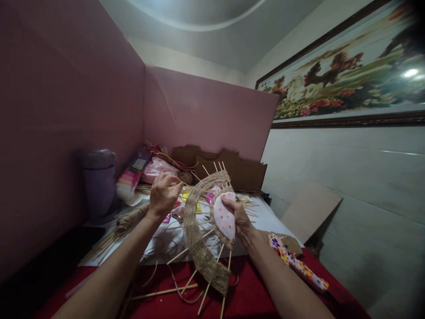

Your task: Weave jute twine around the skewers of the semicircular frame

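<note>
My right hand (241, 218) grips a fan-shaped woven piece, thumb on its white half-disc of fabric with red dots (223, 217). Thin wooden sticks (179, 255) radiate from the half-disc through a wide curved band of woven brown twine (191, 221) and stick out past its outer edge. My left hand (165, 194) is up to the left of the band, thumb and forefinger pinched on the tip of one thin stick. Loose twine (172, 277) hangs and curls below the piece. The palm side of my right fingers is hidden behind it.
A white sheet lies on the red tablecloth (252, 288). Sticks and a roll of twine cloth (131, 218) lie left, near a purple bin (99, 184). Coloured packets, a twine ball (185, 177) and cut cardboard (229, 170) are behind. A flowered strip (299, 265) lies right.
</note>
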{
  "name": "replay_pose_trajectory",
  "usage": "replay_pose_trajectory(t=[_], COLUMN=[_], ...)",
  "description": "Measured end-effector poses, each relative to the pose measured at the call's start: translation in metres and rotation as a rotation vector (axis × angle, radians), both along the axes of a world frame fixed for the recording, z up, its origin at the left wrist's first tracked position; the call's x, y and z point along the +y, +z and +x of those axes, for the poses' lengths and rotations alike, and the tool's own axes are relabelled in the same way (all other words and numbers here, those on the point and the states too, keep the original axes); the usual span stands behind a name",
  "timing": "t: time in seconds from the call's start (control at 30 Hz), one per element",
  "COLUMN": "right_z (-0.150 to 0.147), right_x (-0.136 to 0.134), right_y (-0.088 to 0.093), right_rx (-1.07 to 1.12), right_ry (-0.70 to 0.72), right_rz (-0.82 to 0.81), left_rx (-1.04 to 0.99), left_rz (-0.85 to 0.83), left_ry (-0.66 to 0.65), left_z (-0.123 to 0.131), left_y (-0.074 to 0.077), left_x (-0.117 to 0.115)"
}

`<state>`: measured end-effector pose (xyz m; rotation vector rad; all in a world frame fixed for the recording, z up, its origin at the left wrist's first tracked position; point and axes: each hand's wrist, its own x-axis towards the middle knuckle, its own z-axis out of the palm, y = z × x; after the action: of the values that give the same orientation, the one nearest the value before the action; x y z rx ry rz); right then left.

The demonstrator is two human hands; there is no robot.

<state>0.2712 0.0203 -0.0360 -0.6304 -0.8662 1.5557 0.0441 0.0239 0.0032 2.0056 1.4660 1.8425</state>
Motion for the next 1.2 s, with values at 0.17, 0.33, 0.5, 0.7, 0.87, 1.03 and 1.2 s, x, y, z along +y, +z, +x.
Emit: replay_pose_trajectory(t=[0.17,0.33,0.5,0.7,0.87,1.03,1.2], right_z=[-0.004,-0.006,-0.009,-0.009,-0.01,-0.009,-0.009], right_x=[-0.005,-0.01,-0.014,-0.014,-0.014,-0.014,-0.014], right_y=[0.003,0.004,0.005,0.004,0.004,0.004,0.003], right_rx=[-0.024,-0.055,-0.086,-0.102,-0.104,-0.101,-0.087], right_ry=[-0.037,-0.036,-0.001,0.004,0.008,0.009,0.015], right_rz=[-0.019,0.002,0.03,0.035,0.028,0.026,0.029], left_rx=[0.279,0.324,0.323,0.31,0.305,0.314,0.295], left_rz=[0.026,-0.031,-0.073,-0.079,-0.062,-0.029,-0.021], left_ry=[0.041,0.077,0.082,0.014,-0.011,-0.025,-0.031], left_z=[-0.002,0.0,0.002,0.004,0.004,0.004,0.005], left_y=[-0.002,-0.003,-0.003,-0.002,-0.001,-0.002,-0.002], left_x=[0.001,0.001,0.0,0.0,0.0,-0.001,-0.002])
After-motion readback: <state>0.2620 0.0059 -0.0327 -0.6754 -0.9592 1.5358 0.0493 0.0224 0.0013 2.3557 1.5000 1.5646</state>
